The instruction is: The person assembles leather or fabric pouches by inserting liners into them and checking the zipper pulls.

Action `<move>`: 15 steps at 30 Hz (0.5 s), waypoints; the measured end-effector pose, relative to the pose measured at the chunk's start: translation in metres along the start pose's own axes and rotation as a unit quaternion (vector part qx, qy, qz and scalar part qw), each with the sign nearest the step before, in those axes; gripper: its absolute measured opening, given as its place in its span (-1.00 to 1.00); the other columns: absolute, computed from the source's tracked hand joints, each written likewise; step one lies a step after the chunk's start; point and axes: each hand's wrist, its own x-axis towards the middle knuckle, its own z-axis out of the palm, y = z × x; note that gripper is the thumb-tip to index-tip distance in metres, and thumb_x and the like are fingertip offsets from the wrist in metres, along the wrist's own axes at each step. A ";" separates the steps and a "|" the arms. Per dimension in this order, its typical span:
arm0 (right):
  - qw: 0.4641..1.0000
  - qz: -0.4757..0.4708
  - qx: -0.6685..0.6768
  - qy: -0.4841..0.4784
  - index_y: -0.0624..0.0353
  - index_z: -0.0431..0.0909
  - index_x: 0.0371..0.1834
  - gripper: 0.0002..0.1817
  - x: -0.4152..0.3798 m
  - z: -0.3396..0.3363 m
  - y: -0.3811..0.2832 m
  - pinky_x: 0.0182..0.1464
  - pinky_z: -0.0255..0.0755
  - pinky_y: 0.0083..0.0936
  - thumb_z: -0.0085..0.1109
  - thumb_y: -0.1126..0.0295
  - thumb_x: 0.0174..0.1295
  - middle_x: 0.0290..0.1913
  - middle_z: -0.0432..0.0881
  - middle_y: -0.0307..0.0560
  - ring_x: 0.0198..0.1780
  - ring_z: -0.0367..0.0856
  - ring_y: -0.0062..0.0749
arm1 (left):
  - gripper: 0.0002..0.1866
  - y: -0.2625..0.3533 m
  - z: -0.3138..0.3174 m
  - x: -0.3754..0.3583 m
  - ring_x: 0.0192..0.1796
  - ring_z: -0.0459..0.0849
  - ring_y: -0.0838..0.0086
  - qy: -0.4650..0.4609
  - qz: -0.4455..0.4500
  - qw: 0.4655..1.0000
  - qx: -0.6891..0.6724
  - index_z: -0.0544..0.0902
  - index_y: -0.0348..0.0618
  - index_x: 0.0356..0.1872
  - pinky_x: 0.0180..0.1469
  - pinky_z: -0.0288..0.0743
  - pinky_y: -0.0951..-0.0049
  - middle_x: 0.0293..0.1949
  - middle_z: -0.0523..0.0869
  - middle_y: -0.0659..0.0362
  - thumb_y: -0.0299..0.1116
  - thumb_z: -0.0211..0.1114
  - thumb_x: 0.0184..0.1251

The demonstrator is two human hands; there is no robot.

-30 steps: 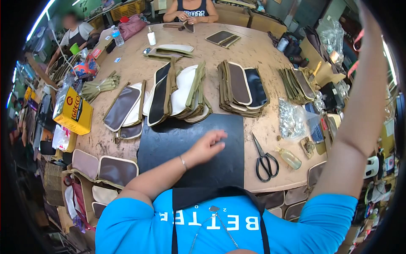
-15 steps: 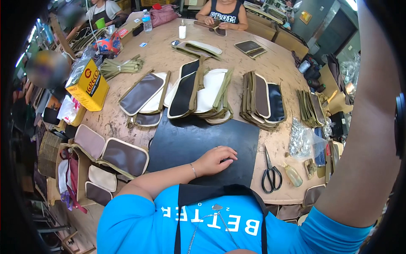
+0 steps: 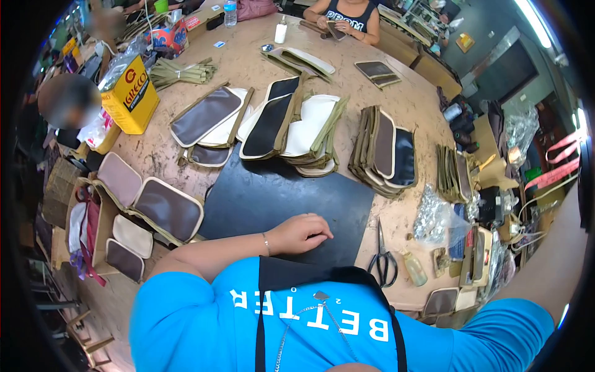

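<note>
My left hand (image 3: 302,234) rests palm down on the black mat (image 3: 235,204), its fingers loosely bent and nothing visible in them. My right hand is out of view; only the right arm shows at the right edge. Beyond the mat lie stacked brown and black panels with cream edging: a left pile (image 3: 207,116), a middle pile (image 3: 269,127) and a right pile (image 3: 384,142). Black-handled scissors (image 3: 383,268) lie right of the mat, beside a small bottle (image 3: 414,268) and a plastic bag of small metallic pieces (image 3: 432,216).
A yellow can (image 3: 131,99) stands at the left, near bundled strips (image 3: 181,72). More panels (image 3: 168,209) lean in a box at the lower left. A white bottle (image 3: 281,31) stands farther back. Across the table, a person (image 3: 350,18) handles a brown piece.
The view has shifted, and more of the room's right side shows. My right arm has moved lower and outward at the right edge. My left hand remains on the mat.
</note>
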 end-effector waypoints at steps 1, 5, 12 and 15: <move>1.000 0.005 0.004 -0.008 0.14 0.51 0.08 -0.58 -0.008 0.000 0.006 0.18 0.31 -0.12 0.38 0.27 0.22 0.11 0.46 0.08 0.15 0.41 -0.07 | -0.88 0.002 -0.002 0.001 0.00 0.67 0.23 0.000 0.001 1.000 0.010 0.70 -0.14 -0.17 0.14 0.49 0.26 -0.14 0.73 0.14 -0.40 0.25 0.39; 0.999 0.028 0.015 -0.028 0.15 0.54 0.03 -0.63 -0.030 -0.001 0.028 0.13 0.34 -0.13 0.37 0.29 0.22 0.06 0.49 0.07 0.09 0.44 -0.08 | -0.89 0.000 -0.002 0.002 -0.02 0.68 0.27 0.005 -0.002 1.000 0.013 0.70 -0.13 -0.16 0.11 0.52 0.27 -0.16 0.74 0.17 -0.47 0.27 0.35; 0.998 0.049 0.020 -0.030 0.17 0.58 -0.05 -0.72 -0.048 -0.004 0.057 0.06 0.38 -0.15 0.36 0.32 0.23 -0.03 0.54 0.06 0.01 0.49 -0.10 | -0.89 -0.007 -0.003 0.006 -0.08 0.69 0.29 0.013 -0.002 1.000 -0.001 0.72 -0.12 -0.17 0.03 0.54 0.29 -0.20 0.75 0.17 -0.49 0.30 0.33; 0.998 0.053 0.017 -0.025 0.18 0.60 -0.09 -0.75 -0.052 -0.009 0.066 0.03 0.39 -0.16 0.36 0.33 0.24 -0.07 0.56 0.05 -0.03 0.51 -0.10 | -0.89 -0.004 -0.003 0.005 -0.10 0.69 0.30 0.017 -0.013 1.000 -0.010 0.73 -0.13 -0.18 0.01 0.54 0.31 -0.21 0.75 0.17 -0.50 0.30 0.32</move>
